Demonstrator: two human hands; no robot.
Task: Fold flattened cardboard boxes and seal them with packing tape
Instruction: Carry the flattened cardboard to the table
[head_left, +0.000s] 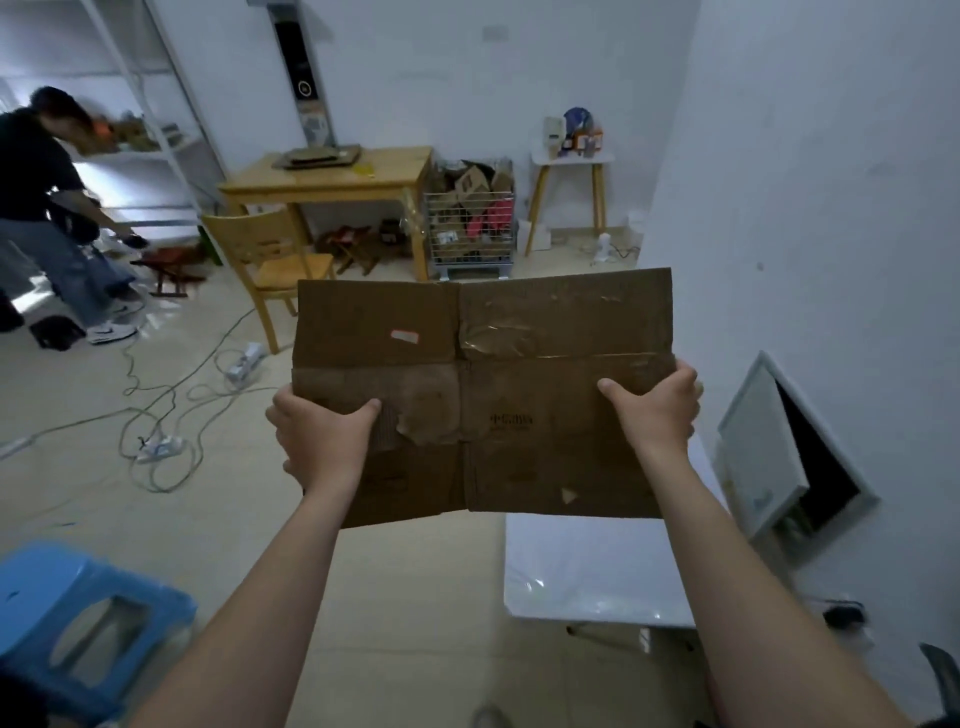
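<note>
Flattened cardboard box (483, 395) is hanging in mid-air in front of the camera, broad face toward it, roughly upright, clear of the floor. Left grip (324, 441) is pinching the box's left edge at mid-height, thumb (363, 410) lying on the front face and fingers wrapping behind. Right grip (654, 410) is pinching the right edge the same way, thumb on the front, fingers curling round the back.

Old clear tape (545, 332) is showing on the upper right panel, a small pale label (404, 336) on the upper left one, and a torn patch (415, 426) beside the left thumb.

White tabletop (597, 561) is sitting below the box's right half. Blue stool (78, 613) is standing bottom left. Cables and power strips (156, 447) are lying across the floor. Further back, a wooden table (332, 176), wooden chair (270, 249) and wire basket (467, 228) of scrap are standing by the wall. Another person (41, 208) is bending at far left.
</note>
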